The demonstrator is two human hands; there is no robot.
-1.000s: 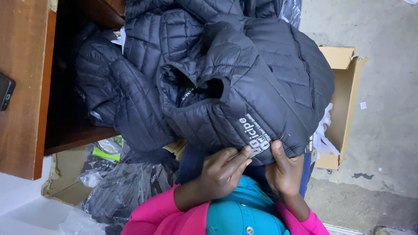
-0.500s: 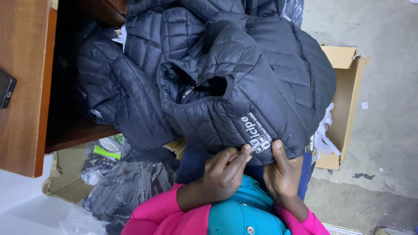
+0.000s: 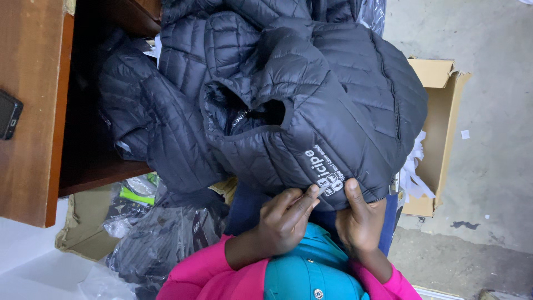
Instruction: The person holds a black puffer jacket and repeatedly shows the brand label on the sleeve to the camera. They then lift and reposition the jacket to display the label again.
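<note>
Fingers of the left hand are curled close together, and the tips pinch a small pale strip at the white print patch on the black puffy jacket. At 3 o'clock from it, the right hand grips the jacket hem, thumb pressed on top. The jacket fills the middle and drapes over more dark jackets at 9 o'clock, which spill from a wooden shelf. At 3 o'clock sits an open cardboard box, with bare grey floor past it. The jacket is quilted, shiny and zipped.
</note>
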